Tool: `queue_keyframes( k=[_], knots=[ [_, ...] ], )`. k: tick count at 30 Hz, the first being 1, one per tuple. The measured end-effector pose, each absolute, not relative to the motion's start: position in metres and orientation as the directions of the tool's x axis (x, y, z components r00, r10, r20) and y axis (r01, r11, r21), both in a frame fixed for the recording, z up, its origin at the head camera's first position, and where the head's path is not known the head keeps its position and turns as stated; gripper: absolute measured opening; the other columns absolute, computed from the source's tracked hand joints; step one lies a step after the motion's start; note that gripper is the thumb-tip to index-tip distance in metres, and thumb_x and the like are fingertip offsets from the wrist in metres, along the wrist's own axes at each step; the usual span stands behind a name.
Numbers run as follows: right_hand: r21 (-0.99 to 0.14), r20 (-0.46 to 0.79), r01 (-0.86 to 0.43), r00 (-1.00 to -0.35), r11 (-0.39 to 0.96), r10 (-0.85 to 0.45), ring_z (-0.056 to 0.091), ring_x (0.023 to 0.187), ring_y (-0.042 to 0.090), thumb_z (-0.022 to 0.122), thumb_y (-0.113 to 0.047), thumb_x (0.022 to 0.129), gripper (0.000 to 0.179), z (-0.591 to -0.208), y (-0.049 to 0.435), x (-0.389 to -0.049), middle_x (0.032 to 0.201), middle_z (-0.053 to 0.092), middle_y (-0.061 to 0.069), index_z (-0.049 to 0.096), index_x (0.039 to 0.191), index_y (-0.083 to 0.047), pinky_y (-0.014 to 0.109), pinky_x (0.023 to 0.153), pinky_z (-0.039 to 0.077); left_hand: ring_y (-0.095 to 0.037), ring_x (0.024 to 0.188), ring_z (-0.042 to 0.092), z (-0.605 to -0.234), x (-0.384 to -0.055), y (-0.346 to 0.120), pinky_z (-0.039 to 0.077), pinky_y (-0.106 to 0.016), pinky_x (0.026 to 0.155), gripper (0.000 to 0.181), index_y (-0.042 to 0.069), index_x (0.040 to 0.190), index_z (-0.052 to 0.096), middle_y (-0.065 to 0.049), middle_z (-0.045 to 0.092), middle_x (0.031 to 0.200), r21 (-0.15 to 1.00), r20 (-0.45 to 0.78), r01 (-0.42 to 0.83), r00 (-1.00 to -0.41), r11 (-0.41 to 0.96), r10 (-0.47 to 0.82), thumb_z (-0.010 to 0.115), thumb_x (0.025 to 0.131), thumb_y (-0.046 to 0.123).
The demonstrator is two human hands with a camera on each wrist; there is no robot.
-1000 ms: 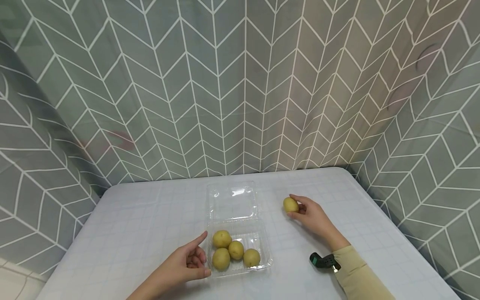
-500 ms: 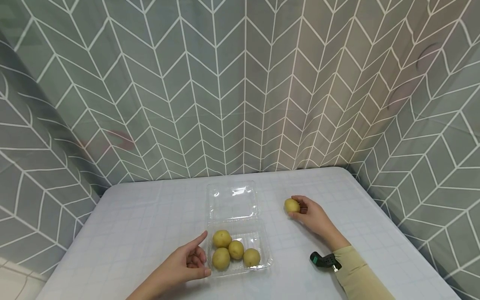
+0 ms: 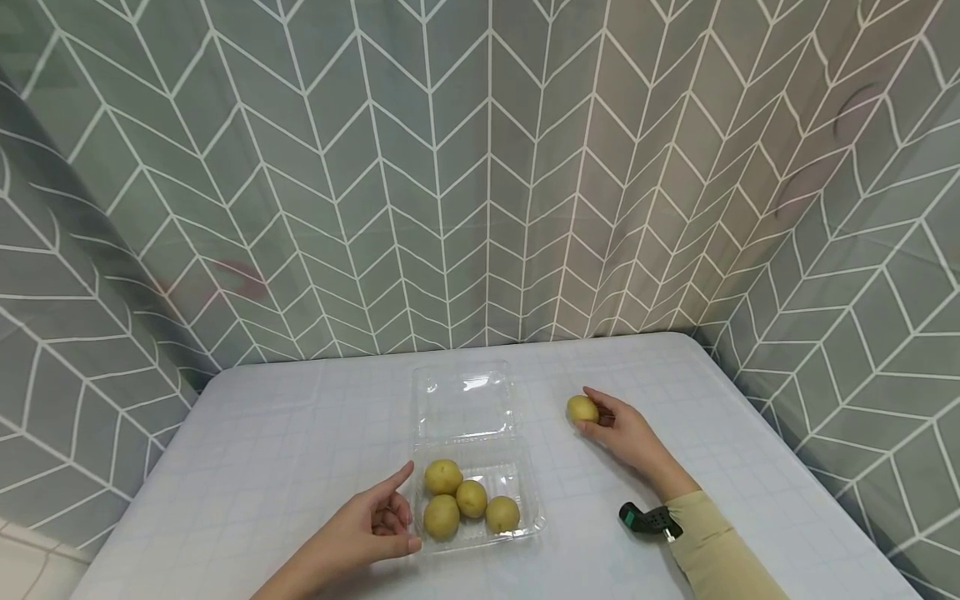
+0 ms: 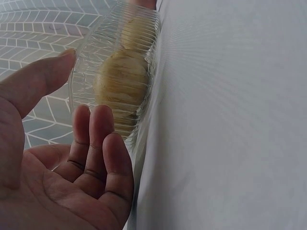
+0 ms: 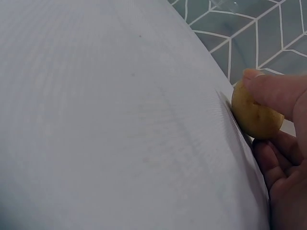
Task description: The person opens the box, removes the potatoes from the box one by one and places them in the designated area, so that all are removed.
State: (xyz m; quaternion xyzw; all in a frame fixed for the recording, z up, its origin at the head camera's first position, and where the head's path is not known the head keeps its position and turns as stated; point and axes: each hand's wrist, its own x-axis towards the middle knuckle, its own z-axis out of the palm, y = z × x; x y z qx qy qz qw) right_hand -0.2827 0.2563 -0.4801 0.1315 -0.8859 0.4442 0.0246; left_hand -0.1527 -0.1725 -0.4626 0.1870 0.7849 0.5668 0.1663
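My right hand [image 3: 626,433] pinches a yellow-brown potato [image 3: 582,408] between thumb and fingers, low at the tabletop on the right. The right wrist view shows the thumb lying over the same potato [image 5: 256,112]. A clear plastic clamshell box [image 3: 525,492] stands in the middle, its lid [image 3: 465,402] folded back on the far side. Several potatoes [image 3: 442,517] sit in its base, mostly toward the left. Beside the box's left wall is my left hand [image 3: 371,529], thumb and forefinger spread along it. In the left wrist view, the thumb tip reaches the rim, with the other fingers loosely bent.
A white cloth [image 3: 285,450] covers the table. Behind and at both sides hangs a grey curtain [image 3: 465,183] with white chevron lines. A small black device [image 3: 648,522] sits at the right wrist, by the beige sleeve [image 3: 720,542].
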Motion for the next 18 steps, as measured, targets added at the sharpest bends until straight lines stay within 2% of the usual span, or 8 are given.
queue_keyframes(
  k=[10, 18],
  knots=[
    [-0.829, 0.092, -0.164, -0.983, 0.534, -0.159, 0.06, 0.111, 0.027, 0.078, -0.028, 0.087, 0.071, -0.4822, 0.258, -0.2828, 0.138, 0.053, 0.019, 0.046, 0.146, -0.002, 0.037, 0.092, 0.05, -0.015, 0.08, 0.061, -0.4624, -0.1523, -0.1726, 0.054, -0.026, 0.071, 0.096, -0.002, 0.155, 0.021, -0.011, 0.057, 0.096, 0.952, -0.046, 0.108, -0.875, 0.286, 0.482, 0.081, 0.083, 0.019],
    [-0.827, 0.094, -0.167, -0.982, 0.536, -0.161, 0.059, 0.114, 0.03, 0.077, -0.031, 0.088, 0.07, -0.4823, 0.259, -0.2826, 0.138, 0.053, 0.019, 0.048, 0.144, -0.002, 0.041, 0.095, 0.049, -0.014, 0.08, 0.061, -0.4629, -0.1526, -0.1721, 0.054, -0.026, 0.071, 0.096, -0.003, 0.155, 0.02, -0.01, 0.056, 0.096, 0.957, -0.039, 0.108, -0.871, 0.268, 0.49, 0.08, 0.084, 0.017]
  ],
)
